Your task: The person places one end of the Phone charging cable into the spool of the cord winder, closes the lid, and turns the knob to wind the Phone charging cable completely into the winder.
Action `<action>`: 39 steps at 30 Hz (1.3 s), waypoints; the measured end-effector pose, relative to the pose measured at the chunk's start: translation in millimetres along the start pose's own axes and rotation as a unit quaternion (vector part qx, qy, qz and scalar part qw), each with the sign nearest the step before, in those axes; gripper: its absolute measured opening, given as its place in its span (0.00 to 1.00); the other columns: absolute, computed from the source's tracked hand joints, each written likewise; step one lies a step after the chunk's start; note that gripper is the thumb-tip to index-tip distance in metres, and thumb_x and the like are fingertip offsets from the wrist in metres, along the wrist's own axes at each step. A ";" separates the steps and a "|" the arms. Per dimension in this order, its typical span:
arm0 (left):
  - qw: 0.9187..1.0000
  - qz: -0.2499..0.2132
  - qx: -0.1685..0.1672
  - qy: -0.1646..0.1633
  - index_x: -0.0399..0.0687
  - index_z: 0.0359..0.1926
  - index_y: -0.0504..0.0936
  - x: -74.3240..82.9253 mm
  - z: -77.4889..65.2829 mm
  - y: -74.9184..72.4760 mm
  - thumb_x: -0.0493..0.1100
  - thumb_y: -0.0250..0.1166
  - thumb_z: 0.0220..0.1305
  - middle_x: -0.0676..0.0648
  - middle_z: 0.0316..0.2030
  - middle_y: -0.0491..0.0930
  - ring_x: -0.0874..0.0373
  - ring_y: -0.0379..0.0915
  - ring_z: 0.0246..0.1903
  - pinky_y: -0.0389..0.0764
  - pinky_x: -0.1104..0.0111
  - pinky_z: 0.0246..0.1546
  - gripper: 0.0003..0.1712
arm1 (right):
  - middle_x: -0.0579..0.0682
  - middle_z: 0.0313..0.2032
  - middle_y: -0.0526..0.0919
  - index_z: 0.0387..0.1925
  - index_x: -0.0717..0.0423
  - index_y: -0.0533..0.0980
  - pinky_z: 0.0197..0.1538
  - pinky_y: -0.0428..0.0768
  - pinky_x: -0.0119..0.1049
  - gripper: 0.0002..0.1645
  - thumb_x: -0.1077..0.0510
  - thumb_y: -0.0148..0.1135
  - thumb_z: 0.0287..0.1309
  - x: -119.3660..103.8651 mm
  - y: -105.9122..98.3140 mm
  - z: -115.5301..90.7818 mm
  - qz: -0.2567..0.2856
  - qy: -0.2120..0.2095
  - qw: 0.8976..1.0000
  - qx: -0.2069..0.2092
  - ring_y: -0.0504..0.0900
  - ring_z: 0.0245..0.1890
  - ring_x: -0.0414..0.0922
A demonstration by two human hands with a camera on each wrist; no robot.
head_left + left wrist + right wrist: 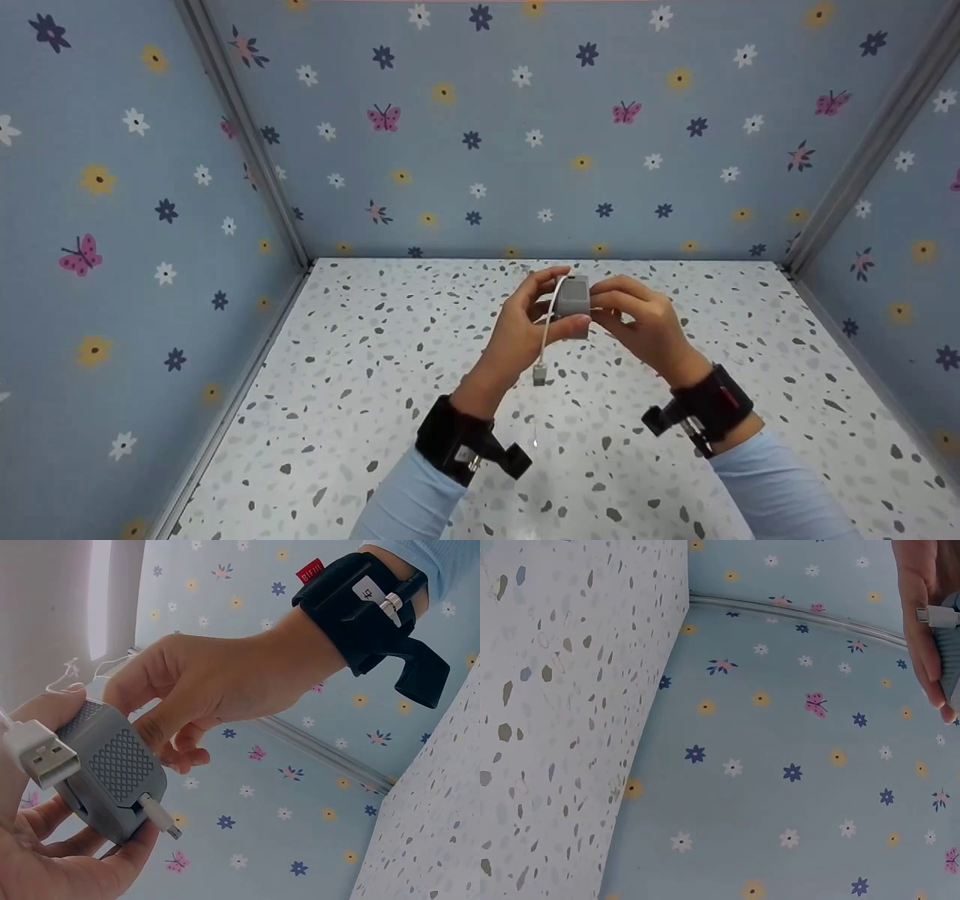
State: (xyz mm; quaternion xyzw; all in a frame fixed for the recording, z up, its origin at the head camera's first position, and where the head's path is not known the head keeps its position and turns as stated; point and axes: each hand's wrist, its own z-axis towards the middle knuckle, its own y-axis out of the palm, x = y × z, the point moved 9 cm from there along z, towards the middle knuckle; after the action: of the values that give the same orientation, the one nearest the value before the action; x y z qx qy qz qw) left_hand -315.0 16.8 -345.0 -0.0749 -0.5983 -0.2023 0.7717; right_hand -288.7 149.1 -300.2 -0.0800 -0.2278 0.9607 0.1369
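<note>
My left hand [514,334] holds a small grey box [574,294] between thumb and fingers, above the table. In the left wrist view, its rounded face carries a raised diamond pattern. A white USB cable [545,337] passes over the box's left side, and its USB plug [539,374] hangs below. From a slot at the box's edge sticks a small white plug [160,817], which also shows in the right wrist view. With curled fingers, my right hand [643,322] pinches the box's right side; some of its fingertips are hidden behind the box.
Beneath both hands lies a white speckled tabletop [360,420]. Blue panels [525,150] with flowers and butterflies rise at the back and both sides, joined by grey metal posts [247,135]. Each wrist wears a black strap with a camera mount [457,442].
</note>
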 end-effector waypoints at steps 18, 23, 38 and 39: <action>1.000 0.016 0.008 0.015 0.55 0.66 0.68 1.5 -1.2 -2.0 0.38 0.72 0.56 0.45 0.61 0.69 0.52 0.73 0.57 0.81 0.62 0.49 0.37 | 0.57 0.35 0.80 0.36 0.65 0.80 0.27 0.77 0.22 0.16 0.82 0.63 0.47 11.8 -3.0 -2.8 0.128 0.108 0.986 0.022 0.79 0.30 0.41; 0.999 0.022 0.009 0.023 0.56 0.66 0.69 2.5 -0.2 -3.5 0.39 0.72 0.56 0.44 0.61 0.69 0.53 0.74 0.56 0.81 0.62 0.48 0.37 | 0.57 0.36 0.81 0.41 0.66 0.78 0.28 0.78 0.23 0.15 0.79 0.63 0.51 18.4 -0.5 -4.2 0.144 0.166 0.975 0.004 0.79 0.30 0.37; 1.000 0.010 0.007 0.015 0.54 0.66 0.69 0.5 0.2 -1.2 0.37 0.71 0.56 0.44 0.62 0.69 0.51 0.74 0.55 0.81 0.62 0.48 0.37 | 0.51 0.37 0.83 0.37 0.64 0.79 0.33 0.79 0.24 0.18 0.82 0.64 0.45 16.8 3.8 -8.1 0.147 0.133 0.980 -0.010 0.81 0.40 0.37; 1.000 0.009 0.007 0.016 0.53 0.66 0.69 0.5 0.3 -1.2 0.37 0.71 0.56 0.44 0.62 0.69 0.51 0.74 0.55 0.81 0.61 0.48 0.37 | 0.51 0.37 0.83 0.37 0.64 0.79 0.33 0.79 0.24 0.18 0.82 0.64 0.45 17.4 4.1 -8.5 0.150 0.133 0.980 -0.008 0.81 0.40 0.37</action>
State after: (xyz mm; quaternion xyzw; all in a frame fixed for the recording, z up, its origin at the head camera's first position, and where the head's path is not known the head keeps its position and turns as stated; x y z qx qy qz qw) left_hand -315.6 15.8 -344.7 -0.0716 -0.5864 -0.1926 0.7835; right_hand -304.3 154.3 -311.2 -0.2418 -0.2008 0.9491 0.0193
